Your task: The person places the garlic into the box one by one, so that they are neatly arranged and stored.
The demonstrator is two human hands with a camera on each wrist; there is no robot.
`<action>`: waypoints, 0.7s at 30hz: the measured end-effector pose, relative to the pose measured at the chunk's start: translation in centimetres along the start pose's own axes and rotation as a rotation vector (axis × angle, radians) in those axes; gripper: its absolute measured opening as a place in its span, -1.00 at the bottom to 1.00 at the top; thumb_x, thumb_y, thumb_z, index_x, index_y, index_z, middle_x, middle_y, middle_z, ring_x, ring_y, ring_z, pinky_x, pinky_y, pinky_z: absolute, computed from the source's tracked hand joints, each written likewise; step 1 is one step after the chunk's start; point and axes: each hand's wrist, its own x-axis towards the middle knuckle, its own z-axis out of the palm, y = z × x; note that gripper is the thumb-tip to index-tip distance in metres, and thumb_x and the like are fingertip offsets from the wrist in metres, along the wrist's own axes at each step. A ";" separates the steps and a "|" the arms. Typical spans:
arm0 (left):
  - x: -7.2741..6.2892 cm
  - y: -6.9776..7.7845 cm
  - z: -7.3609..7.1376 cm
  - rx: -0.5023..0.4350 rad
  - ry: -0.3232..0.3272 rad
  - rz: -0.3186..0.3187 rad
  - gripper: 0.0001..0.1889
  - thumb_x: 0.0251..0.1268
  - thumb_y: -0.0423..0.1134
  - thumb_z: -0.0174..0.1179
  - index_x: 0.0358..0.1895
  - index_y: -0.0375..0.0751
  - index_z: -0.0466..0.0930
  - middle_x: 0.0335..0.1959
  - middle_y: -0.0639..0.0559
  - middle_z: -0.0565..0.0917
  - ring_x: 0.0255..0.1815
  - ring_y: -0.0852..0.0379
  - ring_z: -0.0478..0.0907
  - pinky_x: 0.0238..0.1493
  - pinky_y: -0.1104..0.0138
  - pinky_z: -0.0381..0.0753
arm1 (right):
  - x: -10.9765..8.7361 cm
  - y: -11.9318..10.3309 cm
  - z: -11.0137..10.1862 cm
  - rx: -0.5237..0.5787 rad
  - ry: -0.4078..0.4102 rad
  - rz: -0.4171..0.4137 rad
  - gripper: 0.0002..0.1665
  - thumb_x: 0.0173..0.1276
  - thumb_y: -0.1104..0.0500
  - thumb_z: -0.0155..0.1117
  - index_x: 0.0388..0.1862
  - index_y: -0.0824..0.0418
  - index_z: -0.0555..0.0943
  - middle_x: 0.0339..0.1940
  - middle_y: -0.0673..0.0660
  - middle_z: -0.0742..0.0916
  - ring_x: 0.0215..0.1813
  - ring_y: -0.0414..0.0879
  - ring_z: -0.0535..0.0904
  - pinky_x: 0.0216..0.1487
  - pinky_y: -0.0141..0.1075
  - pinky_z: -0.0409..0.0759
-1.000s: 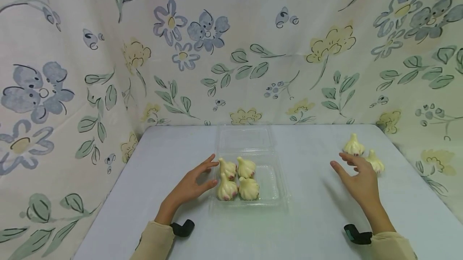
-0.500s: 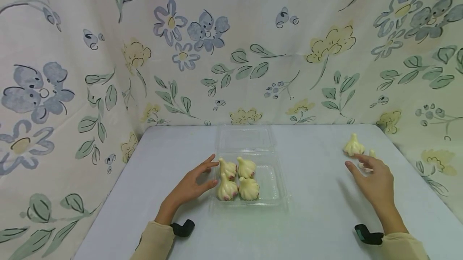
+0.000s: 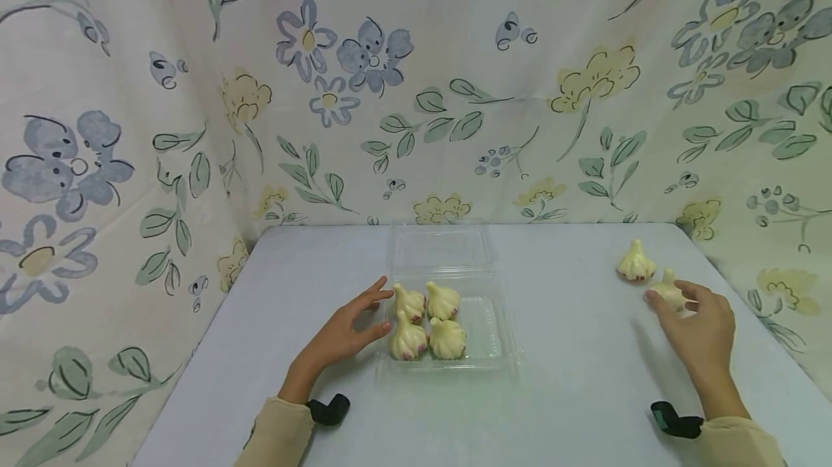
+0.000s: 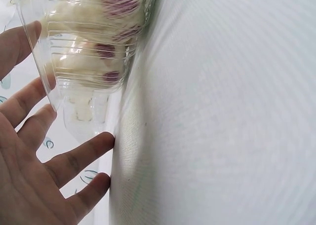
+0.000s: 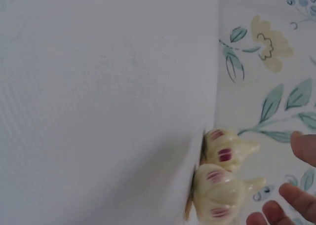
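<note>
My left hand [image 3: 341,331] rests at the left side of a clear plastic clamshell box [image 3: 484,333], fingers spread. In the left wrist view its fingertips lie along the box's transparent rim [image 4: 43,69], and two fingers reach the tabletop. Several garlic bulbs [image 3: 447,339] sit in the left part of the box. Over on the right, my right hand [image 3: 703,330] hovers at the nearer of two loose garlic bulbs [image 3: 666,292], thumb and fingers spread on either side. The right wrist view shows the fingers apart from that bulb [image 5: 219,193]. A second loose bulb [image 3: 635,263] stands just behind it.
The box's lid [image 3: 440,249] is folded back toward the far edge of the white table [image 3: 559,395]. A floral curtain [image 3: 416,92] hangs behind and along both sides. A black wrist mount [image 3: 676,421] sits below each hand.
My right hand has moved rightward, from in front of the two loose garlic bulbs to around the nearer one. My left hand and the box have stayed where they were.
</note>
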 end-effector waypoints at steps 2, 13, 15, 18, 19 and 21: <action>0.0 0.0 0.0 -0.001 0.000 0.001 -0.38 0.44 0.06 0.26 0.50 0.12 0.36 0.69 0.16 0.07 0.46 -0.21 0.44 0.43 -0.33 0.27 | 0.2 0.3 -0.1 -0.011 -0.027 0.031 -0.30 0.37 0.08 0.38 0.35 0.47 0.46 0.22 0.50 0.54 0.14 0.30 0.44 -0.11 -0.17 0.27; -0.1 -0.1 0.0 0.000 0.003 -0.003 -0.39 0.43 0.08 0.26 0.50 0.20 0.35 0.68 0.20 0.07 0.47 -0.17 0.44 0.43 -0.29 0.30 | 1.8 2.4 -0.5 -0.049 -0.224 0.211 0.07 0.46 -0.19 0.22 0.60 0.47 0.04 0.44 0.61 0.24 0.34 0.48 0.28 -0.08 0.00 0.44; -0.1 0.0 0.0 -0.002 0.003 0.000 -0.39 0.43 0.08 0.26 0.50 0.18 0.36 0.68 0.19 0.08 0.47 -0.18 0.44 0.43 -0.29 0.30 | 2.1 2.6 -0.5 -0.045 -0.258 0.237 0.11 0.46 -0.23 0.19 0.62 0.45 -0.02 0.46 0.63 0.19 0.37 0.51 0.25 -0.02 0.10 0.49; -0.1 0.0 0.0 -0.002 0.004 0.006 -0.39 0.43 0.07 0.26 0.50 0.17 0.36 0.68 0.18 0.08 0.46 -0.18 0.45 0.43 -0.29 0.31 | 2.5 2.7 -0.4 -0.035 -0.300 0.270 0.15 0.47 -0.27 0.16 0.64 0.42 -0.10 0.50 0.66 0.13 0.41 0.54 0.22 0.12 0.24 0.49; -0.1 0.0 0.0 -0.001 0.005 0.009 -0.39 0.44 0.07 0.26 0.50 0.16 0.36 0.68 0.17 0.08 0.46 -0.19 0.45 0.42 -0.30 0.31 | 2.6 2.7 -0.4 -0.028 -0.309 0.279 0.15 0.47 -0.27 0.14 0.64 0.42 -0.12 0.51 0.66 0.11 0.43 0.55 0.20 0.17 0.27 0.47; -0.1 0.0 0.1 -0.001 0.004 0.010 -0.39 0.44 0.07 0.26 0.50 0.16 0.36 0.68 0.17 0.08 0.46 -0.19 0.45 0.42 -0.30 0.31 | 2.8 2.8 -0.4 -0.017 -0.334 0.302 0.17 0.48 -0.29 0.12 0.65 0.40 -0.16 0.55 0.65 0.05 0.48 0.56 0.16 0.27 0.32 0.42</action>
